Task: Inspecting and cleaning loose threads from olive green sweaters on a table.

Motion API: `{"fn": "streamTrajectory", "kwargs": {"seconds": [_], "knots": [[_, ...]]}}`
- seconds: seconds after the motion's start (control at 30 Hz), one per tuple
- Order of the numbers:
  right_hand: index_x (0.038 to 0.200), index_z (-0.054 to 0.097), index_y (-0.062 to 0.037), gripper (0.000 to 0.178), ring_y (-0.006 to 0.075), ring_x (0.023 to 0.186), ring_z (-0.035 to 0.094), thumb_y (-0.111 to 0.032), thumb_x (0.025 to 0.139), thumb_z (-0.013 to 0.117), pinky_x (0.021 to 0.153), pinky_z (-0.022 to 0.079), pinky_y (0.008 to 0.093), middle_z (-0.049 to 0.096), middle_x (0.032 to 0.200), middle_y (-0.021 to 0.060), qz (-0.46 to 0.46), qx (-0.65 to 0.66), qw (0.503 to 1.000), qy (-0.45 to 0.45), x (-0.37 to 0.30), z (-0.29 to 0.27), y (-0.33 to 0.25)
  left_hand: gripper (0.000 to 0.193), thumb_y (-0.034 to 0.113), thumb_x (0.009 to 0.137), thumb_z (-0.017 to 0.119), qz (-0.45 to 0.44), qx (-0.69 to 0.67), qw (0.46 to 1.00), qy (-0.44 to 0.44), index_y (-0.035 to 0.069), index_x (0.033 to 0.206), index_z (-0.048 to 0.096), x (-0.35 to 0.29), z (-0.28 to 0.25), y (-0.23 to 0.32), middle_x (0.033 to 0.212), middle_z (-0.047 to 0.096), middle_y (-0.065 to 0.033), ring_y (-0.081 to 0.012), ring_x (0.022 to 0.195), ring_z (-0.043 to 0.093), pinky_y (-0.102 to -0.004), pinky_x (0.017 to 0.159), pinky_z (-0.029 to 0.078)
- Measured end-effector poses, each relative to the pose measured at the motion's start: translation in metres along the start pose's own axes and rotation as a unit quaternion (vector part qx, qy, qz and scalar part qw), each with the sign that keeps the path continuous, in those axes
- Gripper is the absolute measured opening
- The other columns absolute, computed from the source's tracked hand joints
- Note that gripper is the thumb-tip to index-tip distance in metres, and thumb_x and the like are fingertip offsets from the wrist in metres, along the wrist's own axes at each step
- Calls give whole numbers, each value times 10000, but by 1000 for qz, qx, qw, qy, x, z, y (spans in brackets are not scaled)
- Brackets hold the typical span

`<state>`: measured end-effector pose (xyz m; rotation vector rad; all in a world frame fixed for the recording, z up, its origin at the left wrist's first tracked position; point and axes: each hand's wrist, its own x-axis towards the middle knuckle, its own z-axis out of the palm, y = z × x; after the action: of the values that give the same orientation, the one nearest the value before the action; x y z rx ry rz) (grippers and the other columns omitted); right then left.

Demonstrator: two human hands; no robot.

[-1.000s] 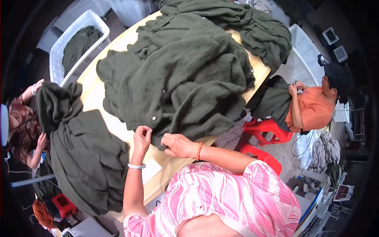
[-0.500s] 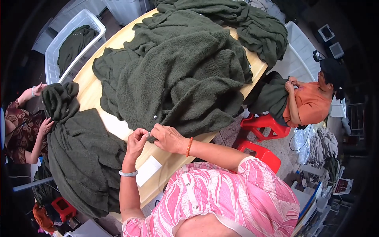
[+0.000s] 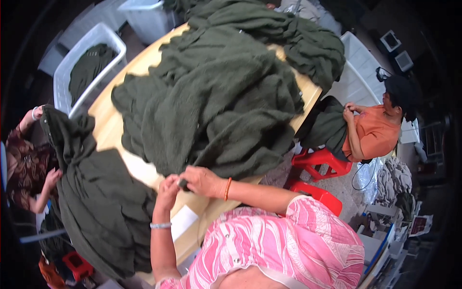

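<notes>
A large dark green knit garment (image 3: 216, 111) lies heaped on the wooden table in front of me. Its near corner reaches my two hands, which meet close together at the table's near edge. Fingers of my left hand (image 3: 167, 193) are pinched at that corner. My right hand (image 3: 204, 181), with an orange beaded bracelet (image 3: 227, 189) at the wrist, grips the same corner from the right, and a small dark end of cloth shows between the hands. Blur hides the finer detail at the fingertips.
More dark green garments lie at the table's far end (image 3: 315, 53) and left side (image 3: 106, 207). White paper (image 3: 184, 220) is near my left forearm. Persons work at left (image 3: 29, 164) and right (image 3: 378, 127), near red stools (image 3: 320, 164). A white bin (image 3: 91, 96) holds cloth.
My hands have moved slightly down toward me, drawing the garment's corner along. The person at left has lifted the top of their cloth higher.
</notes>
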<state>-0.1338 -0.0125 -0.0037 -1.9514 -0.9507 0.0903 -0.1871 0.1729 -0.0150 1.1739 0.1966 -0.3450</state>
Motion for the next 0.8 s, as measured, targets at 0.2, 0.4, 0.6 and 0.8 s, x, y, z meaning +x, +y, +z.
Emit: {"fn": "streamTrajectory", "kwargs": {"seconds": [0.2, 0.4, 0.6, 0.8], "knots": [[851, 541, -26, 118, 333, 773, 606, -84, 768, 601, 683, 487, 414, 540, 843, 159, -69, -47, 996, -39, 4, -4, 3, 92, 124, 902, 598, -37, -33, 999, 0, 34, 917, 599, -3, 1, 9, 810, 590, 14, -62, 707, 516, -214, 656, 410], [943, 531, -28, 233, 330, 789, 604, -142, 769, 636, 696, 491, 421, 533, 867, 146, -74, -89, 990, -82, 12, -27, 17, 112, 92, 906, 587, 1, 58, 998, 12, 23, 991, 606, 6, 14, 16, 903, 618, -6, -88, 796, 569, -247, 738, 469], [759, 580, 20, 156, 357, 774, 611, -133, 750, 610, 704, 501, 442, 555, 840, 187, -42, -64, 993, -93, 20, -37, 18, 227, 36, 795, 662, 151, 426, 880, 146, -11, 1014, 623, -5, 53, 22, 855, 632, -110, -203, 776, 604, -301, 743, 486], [803, 572, 16, 189, 362, 766, 604, -169, 768, 598, 689, 495, 438, 559, 829, 179, -23, -41, 991, -125, 18, -37, 15, 96, 21, 844, 587, 193, 422, 866, 186, -17, 923, 625, -8, 49, 9, 812, 643, -114, -215, 730, 612, -314, 702, 490]]}}
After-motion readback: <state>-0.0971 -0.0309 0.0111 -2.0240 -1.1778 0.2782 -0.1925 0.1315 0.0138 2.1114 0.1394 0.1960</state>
